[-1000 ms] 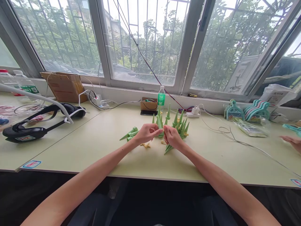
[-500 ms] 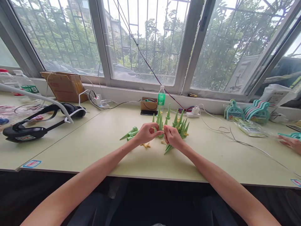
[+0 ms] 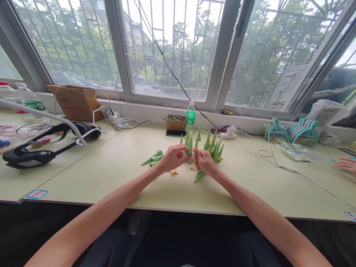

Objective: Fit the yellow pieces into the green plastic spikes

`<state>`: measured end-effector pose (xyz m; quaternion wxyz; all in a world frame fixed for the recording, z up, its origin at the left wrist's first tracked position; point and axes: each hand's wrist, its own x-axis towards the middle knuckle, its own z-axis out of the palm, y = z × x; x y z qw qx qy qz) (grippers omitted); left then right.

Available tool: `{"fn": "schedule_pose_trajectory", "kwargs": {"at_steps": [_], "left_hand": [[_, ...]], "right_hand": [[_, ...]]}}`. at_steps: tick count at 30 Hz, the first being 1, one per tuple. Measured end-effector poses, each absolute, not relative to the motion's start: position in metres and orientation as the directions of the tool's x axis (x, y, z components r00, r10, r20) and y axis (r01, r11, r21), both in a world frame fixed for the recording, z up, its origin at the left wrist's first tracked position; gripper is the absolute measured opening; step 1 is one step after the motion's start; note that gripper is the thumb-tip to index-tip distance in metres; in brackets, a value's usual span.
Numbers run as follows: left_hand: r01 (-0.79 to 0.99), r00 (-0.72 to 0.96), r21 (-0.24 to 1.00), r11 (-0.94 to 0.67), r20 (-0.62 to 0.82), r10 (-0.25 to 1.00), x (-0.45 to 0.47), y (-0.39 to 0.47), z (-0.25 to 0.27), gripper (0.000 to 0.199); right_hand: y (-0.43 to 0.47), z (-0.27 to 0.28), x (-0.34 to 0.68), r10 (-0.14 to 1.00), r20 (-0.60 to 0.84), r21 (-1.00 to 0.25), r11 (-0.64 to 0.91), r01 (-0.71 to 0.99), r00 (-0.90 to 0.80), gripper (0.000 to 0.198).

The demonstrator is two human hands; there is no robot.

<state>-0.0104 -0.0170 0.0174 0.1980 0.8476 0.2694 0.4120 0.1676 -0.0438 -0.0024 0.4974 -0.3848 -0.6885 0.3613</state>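
Observation:
Near the middle of the table, my left hand point(image 3: 172, 158) is closed with thumb and fingers around the lower part of an upright green plastic spike point(image 3: 190, 147). My right hand point(image 3: 205, 161) is closed beside it, its fingertips pinched together close to the spike. What those fingertips hold is too small and covered to make out. More green spikes point(image 3: 216, 147) with small yellow pieces on some of them stand in a cluster beyond and right of my right hand. Several green spikes point(image 3: 156, 157) lie left of my left hand. Loose yellow pieces point(image 3: 174, 172) rest below the hands.
Behind the spikes stand a green-labelled bottle point(image 3: 190, 114), a small open carton point(image 3: 175, 122) and a dark phone point(image 3: 176, 133). A black headset point(image 3: 30, 157) lies at left. Teal hangers point(image 3: 304, 131) and a white cable point(image 3: 289, 171) are at right, near another person's hand point(image 3: 346, 164).
My hands stay almost in place, with only slight finger movement around the spike. At the right edge, the other person's hand and the teal thing by it have shifted.

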Motion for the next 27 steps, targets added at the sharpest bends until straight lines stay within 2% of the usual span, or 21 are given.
{"fn": "schedule_pose_trajectory", "kwargs": {"at_steps": [11,18,27], "left_hand": [[0.268,0.526,0.484,-0.833,0.651,0.547,-0.0105,-0.0185,0.0177,0.028],[0.262,0.526,0.391,-0.882,0.709,0.470,-0.0111,-0.0169,0.0154,0.024],[0.299,0.529,0.364,-0.882,0.706,0.471,-0.0110,-0.0172,0.0146,0.026]], "right_hand": [[-0.0461,-0.0003,0.1667,0.889,0.404,-0.878,0.443,0.183,-0.213,0.058],[-0.0428,-0.0030,0.1675,0.892,0.398,-0.871,0.441,0.215,-0.216,0.061],[-0.0421,-0.0028,0.1672,0.897,0.384,-0.883,0.426,0.196,-0.219,0.060]]}}
